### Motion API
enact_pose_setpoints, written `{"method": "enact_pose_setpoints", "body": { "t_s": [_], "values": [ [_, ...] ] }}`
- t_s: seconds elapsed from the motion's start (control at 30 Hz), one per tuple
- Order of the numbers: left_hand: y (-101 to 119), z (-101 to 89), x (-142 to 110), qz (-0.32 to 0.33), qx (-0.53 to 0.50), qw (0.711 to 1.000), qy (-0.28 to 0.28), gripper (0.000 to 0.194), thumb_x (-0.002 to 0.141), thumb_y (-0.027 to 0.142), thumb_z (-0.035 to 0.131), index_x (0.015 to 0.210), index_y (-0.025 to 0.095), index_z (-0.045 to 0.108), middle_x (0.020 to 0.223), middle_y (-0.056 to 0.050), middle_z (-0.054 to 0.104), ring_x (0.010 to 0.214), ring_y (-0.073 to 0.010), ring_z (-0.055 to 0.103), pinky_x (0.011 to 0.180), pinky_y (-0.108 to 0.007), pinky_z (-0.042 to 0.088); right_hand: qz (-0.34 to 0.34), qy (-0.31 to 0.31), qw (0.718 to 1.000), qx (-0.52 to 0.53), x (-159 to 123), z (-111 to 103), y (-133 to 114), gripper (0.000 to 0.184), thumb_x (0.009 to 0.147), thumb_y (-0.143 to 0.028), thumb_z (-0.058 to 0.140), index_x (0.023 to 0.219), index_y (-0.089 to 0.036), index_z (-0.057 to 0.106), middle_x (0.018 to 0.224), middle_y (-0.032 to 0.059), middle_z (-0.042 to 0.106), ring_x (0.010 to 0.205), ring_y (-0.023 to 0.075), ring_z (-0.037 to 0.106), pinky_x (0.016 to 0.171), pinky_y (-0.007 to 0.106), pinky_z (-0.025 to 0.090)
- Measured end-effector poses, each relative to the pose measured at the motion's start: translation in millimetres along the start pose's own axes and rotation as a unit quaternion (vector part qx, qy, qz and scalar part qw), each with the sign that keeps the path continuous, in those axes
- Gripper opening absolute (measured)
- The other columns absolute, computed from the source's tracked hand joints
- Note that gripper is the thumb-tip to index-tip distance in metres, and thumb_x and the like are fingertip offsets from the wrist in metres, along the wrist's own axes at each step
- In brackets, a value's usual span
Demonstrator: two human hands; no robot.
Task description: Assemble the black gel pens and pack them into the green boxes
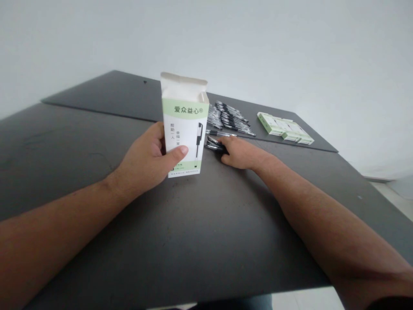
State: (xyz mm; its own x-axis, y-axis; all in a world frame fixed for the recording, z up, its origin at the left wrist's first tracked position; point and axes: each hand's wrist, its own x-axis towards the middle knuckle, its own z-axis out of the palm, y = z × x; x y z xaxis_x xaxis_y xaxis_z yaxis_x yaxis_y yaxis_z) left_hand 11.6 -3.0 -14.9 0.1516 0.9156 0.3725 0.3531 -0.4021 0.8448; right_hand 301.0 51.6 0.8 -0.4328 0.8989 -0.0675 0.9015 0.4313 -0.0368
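My left hand (150, 155) is closed around a white and light-green pen box (185, 133), holding it upright with the thumb across its front. The box's top flap stands up, and a pen is printed on the side facing me. To the right, my right hand (238, 151) has its fingers wrapped on a small bunch of black-and-clear pens (214, 145) low over the table. The box hides part of these pens. Just beyond lies a pile of similar pens (230, 116), with a single pen (222, 134) along its near side.
Several flat green-and-white pen boxes (284, 128) lie at the right on a raised dark board (97, 92), whose edge crosses the dark table (193, 241). A small black bit (145, 82) rests on the board at the far left. Behind stands a pale wall (226, 43).
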Motion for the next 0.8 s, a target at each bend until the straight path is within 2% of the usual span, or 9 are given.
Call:
{"method": "enact_pose_setpoints", "body": {
  "t_s": [0.2,0.33,0.57,0.73,0.8],
  "values": [
    [1.2,0.8,-0.8,0.003,0.006,1.0,-0.005,0.049,0.093,0.042,0.08,0.136,0.019,0.074,0.137,-0.011,0.084,0.119,-0.0363,0.081,0.106,-0.052,0.066,0.013,0.006,1.0,0.0,-0.3,0.9,-2.6,0.056,0.093,-0.018,0.067,0.148,-0.01,0.069,0.145,0.0226,0.078,0.132,0.0379,0.074,0.114,0.042,0.056],
    [-1.1,1.0,-0.6,0.001,0.002,1.0,-0.003,0.05,0.092,0.043,0.081,0.137,0.022,0.074,0.138,-0.01,0.084,0.121,-0.0357,0.08,0.107,-0.051,0.066,0.03,0.013,0.999,-0.013,-0.6,0.9,-4.4,0.054,0.094,-0.019,0.067,0.148,-0.012,0.069,0.145,0.0204,0.077,0.135,0.0362,0.073,0.116,0.04,0.055],
    [2.4,0.1,-0.8,0.003,0.026,1.0,-0.006,0.051,0.092,0.043,0.079,0.137,0.019,0.075,0.137,-0.011,0.084,0.119,-0.0371,0.08,0.109,-0.054,0.064,0.058,0.003,0.998,-0.034,1.6,-2.5,-6.1,0.033,0.096,-0.024,0.067,0.125,-0.012,0.077,0.13,0.0225,0.083,0.115,0.0366,0.079,0.097,0.041,0.059],
    [-2.7,1.8,1.0,0.004,0.015,1.0,-0.009,0.052,0.089,0.043,0.081,0.135,0.02,0.075,0.136,-0.011,0.084,0.119,-0.0366,0.081,0.103,-0.05,0.066,0.074,-0.021,0.996,-0.046,1.5,-5.4,-10.1,0.035,0.097,-0.03,0.066,0.122,-0.009,0.078,0.126,0.0267,0.084,0.112,0.0382,0.08,0.09,0.04,0.059],
    [-4.6,1.5,1.7,0.003,0.022,1.0,-0.009,0.053,0.088,0.044,0.081,0.134,0.02,0.075,0.135,-0.012,0.085,0.118,-0.0378,0.081,0.101,-0.051,0.067,0.073,-0.025,0.996,-0.047,0.9,-6.0,-11.3,0.037,0.097,-0.03,0.065,0.123,-0.008,0.078,0.127,0.027,0.083,0.113,0.0385,0.08,0.09,0.04,0.058]
  ]
}}
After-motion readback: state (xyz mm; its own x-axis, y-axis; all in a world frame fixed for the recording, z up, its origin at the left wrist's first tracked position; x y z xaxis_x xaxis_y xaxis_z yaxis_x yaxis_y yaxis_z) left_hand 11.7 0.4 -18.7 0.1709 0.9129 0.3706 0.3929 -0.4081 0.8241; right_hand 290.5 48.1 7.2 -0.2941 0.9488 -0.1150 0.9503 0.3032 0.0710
